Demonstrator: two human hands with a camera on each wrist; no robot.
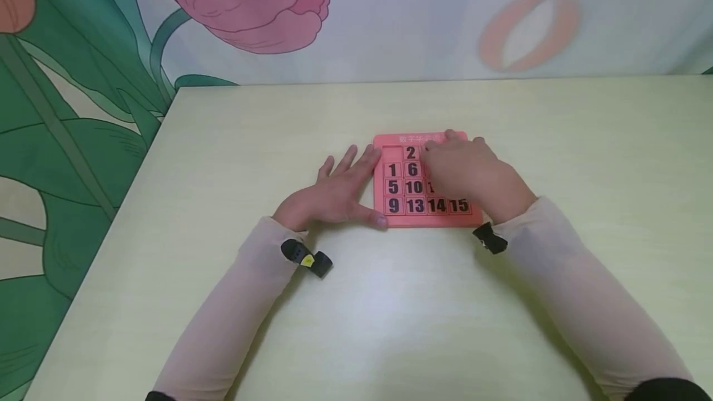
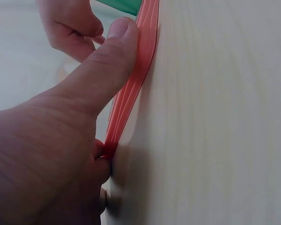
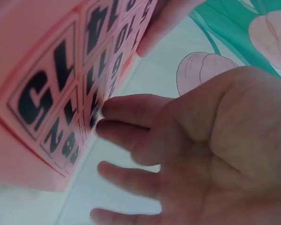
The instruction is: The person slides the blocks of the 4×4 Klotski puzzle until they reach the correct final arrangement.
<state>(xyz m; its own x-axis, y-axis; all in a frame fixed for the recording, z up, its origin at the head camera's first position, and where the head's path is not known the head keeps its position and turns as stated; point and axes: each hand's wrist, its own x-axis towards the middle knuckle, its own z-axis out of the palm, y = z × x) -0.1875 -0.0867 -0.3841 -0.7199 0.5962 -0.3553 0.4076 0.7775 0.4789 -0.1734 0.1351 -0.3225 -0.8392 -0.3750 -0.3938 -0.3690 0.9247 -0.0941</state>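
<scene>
A pink-red sliding number puzzle [image 1: 434, 223] lies flat on the table, its black numbers reading upright in the head view. Its top-left slot shows bare frame, with the 2 tile [image 1: 411, 153] to the right and the 1 tile [image 1: 392, 170] below. My left hand [image 1: 340, 198] rests along the left side, fingers spread and straight, the thumb [image 2: 107, 61] against the frame near its lower-left corner. Over the upper right tiles is my right hand [image 1: 468, 169], hiding several of them. In the right wrist view, fingertips [image 3: 113, 107] touch the tiles past the 15 tile [image 3: 44, 86].
A pale wood-grain table [image 1: 390, 308] carries the puzzle. Behind it hangs a white cloth [image 1: 401, 23] printed with flowers and leaves. The table's left edge borders green leaf print. Small black devices [image 1: 490, 239] are strapped on both wrists.
</scene>
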